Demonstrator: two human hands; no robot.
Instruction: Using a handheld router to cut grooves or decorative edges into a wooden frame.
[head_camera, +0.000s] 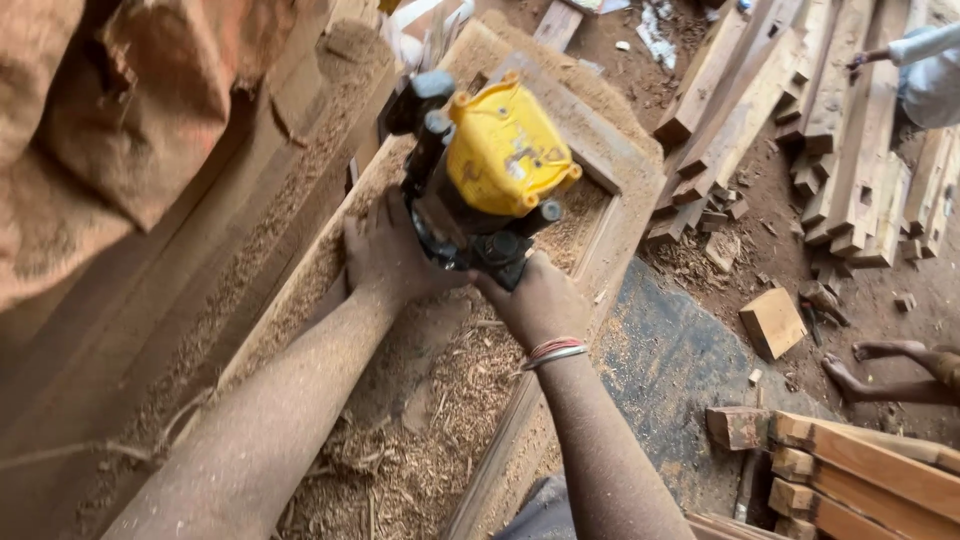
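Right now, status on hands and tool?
Left hand and right hand both grip yellow power router. Router sits on wooden frame. Sawdust all around.

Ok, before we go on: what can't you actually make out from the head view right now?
- Cutter and base of the yellow power tool: hidden under its own body and both hands.
- Left hand and right hand fingers: wrapped round the dark grip area, so the exact hold is unclear.
- Wooden frame surface: buried under sawdust and shavings.
- Other person's foot and sleeve: cut off by the right edge.
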